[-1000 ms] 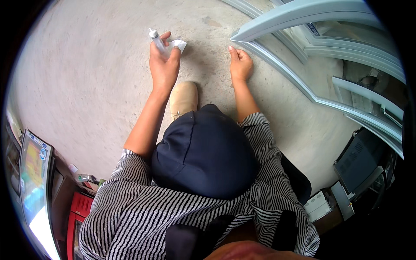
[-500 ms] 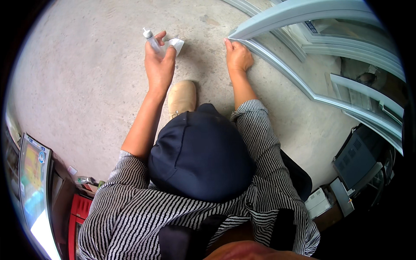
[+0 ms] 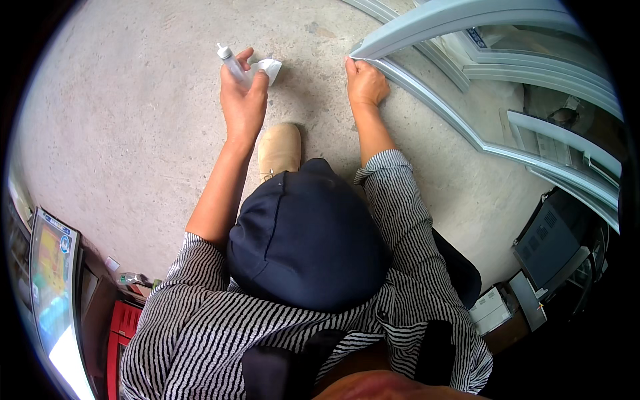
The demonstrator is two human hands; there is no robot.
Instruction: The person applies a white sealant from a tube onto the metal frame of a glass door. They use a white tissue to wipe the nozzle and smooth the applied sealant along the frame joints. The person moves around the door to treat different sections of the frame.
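Observation:
My left hand (image 3: pixel 241 100) is closed around a translucent squeeze bottle (image 3: pixel 233 65) with a white nozzle cap, tilted with its tip pointing up and left. A crumpled piece of white paper or tissue (image 3: pixel 271 69) sticks out on the thumb side of that same hand. My right hand (image 3: pixel 367 83) is a loose fist, thumb and forefinger pinched together right at the near corner of a grey-framed glass window panel (image 3: pixel 427 110). Whatever lies in that pinch, if anything, is hidden.
Speckled concrete floor (image 3: pixel 133 120) lies beneath my hands, with a tan shoe (image 3: pixel 280 148) on it. More grey frames stretch along the right. At lower left stand a screen (image 3: pixel 57 280) and a red case (image 3: pixel 125 320); a dark grey box (image 3: pixel 547 240) is at lower right.
My left hand, with the bottle and white paper, has shifted very slightly left. The right hand stays at the panel's corner.

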